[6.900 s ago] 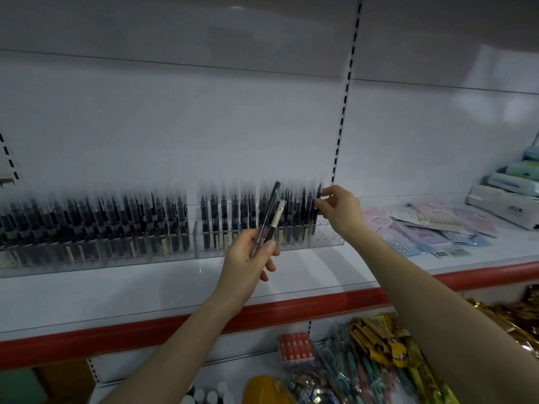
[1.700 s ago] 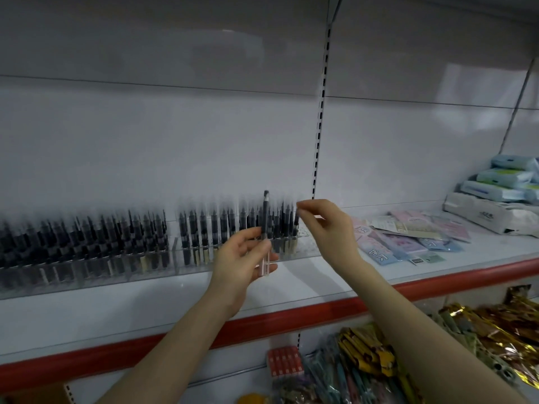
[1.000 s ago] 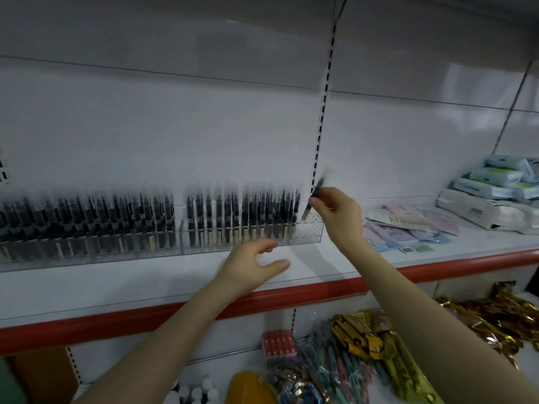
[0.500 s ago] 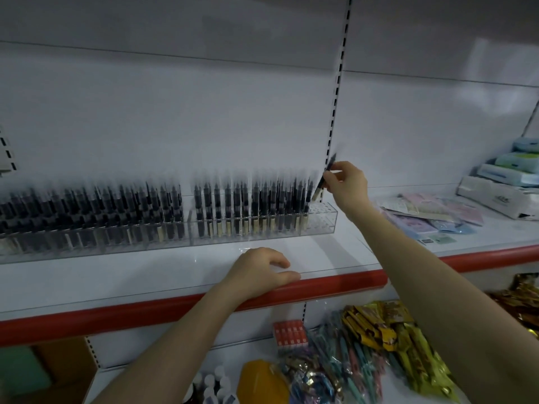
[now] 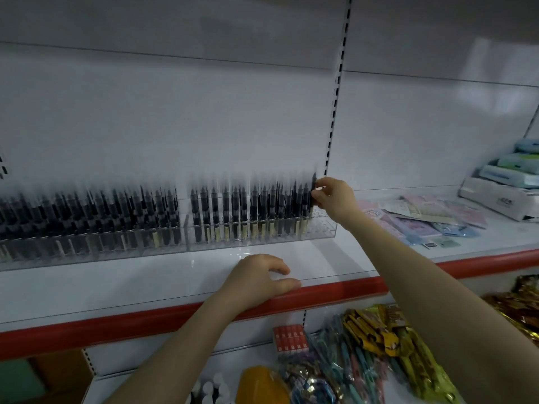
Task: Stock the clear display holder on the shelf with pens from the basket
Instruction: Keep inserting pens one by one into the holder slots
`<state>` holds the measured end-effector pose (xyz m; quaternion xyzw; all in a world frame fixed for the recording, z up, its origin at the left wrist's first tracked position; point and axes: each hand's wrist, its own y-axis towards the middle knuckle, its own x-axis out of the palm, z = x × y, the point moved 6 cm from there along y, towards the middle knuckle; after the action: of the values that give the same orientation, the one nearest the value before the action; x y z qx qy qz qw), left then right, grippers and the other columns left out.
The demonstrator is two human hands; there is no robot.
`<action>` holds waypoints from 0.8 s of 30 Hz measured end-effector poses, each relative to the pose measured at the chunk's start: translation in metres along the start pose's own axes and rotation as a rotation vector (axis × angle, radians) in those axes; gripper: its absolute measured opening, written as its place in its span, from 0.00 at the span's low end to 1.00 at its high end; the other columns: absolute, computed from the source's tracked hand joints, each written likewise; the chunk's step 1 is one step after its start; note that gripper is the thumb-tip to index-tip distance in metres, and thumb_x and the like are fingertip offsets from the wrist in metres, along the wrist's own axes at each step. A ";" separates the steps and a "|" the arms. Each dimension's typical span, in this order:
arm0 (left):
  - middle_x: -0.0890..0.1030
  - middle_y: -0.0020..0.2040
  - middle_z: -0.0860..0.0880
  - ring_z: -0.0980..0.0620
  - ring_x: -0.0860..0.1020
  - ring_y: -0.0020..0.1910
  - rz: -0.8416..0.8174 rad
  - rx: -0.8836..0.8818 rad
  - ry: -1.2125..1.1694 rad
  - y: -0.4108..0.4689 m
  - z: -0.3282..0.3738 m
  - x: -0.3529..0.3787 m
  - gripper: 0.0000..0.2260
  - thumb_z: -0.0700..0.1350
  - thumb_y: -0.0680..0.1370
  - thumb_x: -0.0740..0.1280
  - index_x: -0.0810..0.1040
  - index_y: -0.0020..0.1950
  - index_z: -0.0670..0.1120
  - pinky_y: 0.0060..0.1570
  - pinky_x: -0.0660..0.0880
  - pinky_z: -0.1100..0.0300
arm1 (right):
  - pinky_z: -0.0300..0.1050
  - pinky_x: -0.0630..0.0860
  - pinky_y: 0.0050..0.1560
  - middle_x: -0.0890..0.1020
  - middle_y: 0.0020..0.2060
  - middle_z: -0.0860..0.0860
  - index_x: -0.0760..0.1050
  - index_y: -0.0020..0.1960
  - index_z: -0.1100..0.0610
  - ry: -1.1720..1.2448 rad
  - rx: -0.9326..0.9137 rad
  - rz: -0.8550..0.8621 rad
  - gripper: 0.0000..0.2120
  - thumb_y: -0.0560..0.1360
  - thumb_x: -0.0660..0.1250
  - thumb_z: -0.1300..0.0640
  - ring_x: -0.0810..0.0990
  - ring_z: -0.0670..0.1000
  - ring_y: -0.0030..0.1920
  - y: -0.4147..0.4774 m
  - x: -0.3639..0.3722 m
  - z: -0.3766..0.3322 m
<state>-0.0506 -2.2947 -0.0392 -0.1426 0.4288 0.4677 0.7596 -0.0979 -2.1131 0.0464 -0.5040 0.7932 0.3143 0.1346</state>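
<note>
Now: the right hand point(image 5: 334, 201) has its grip pinched on a dark pen point(image 5: 314, 185), long axis vertical, at the right end of the filled row in the clear display holder point(image 5: 326, 232). The holder's unfilled end lies just right of the pen, beneath this hand. The left hand point(image 5: 259, 279), loosely curled and holding nothing, rests on the shelf point(image 5: 145, 282) edge. Judged step: seating the pen straight down.

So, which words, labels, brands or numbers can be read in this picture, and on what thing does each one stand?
Nothing here can be read for certain.
white box: dark printed mark, too blurred.
pink packets: blue print, too small.
pens in the clear display holder: pale labels, blurred.
red box on the lower shelf: white marks, too small.
</note>
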 end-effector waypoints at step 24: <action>0.76 0.65 0.53 0.57 0.72 0.64 0.015 0.026 0.015 0.000 0.000 0.000 0.19 0.56 0.71 0.71 0.80 0.57 0.49 0.63 0.65 0.64 | 0.39 0.67 0.48 0.81 0.53 0.61 0.76 0.59 0.64 -0.136 0.052 -0.025 0.12 0.77 0.63 0.63 0.74 0.53 0.46 0.001 0.010 0.012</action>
<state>-0.0508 -2.2946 -0.0397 -0.1329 0.4415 0.4664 0.7549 -0.1046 -2.1123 0.0320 -0.4875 0.7838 0.3254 0.2051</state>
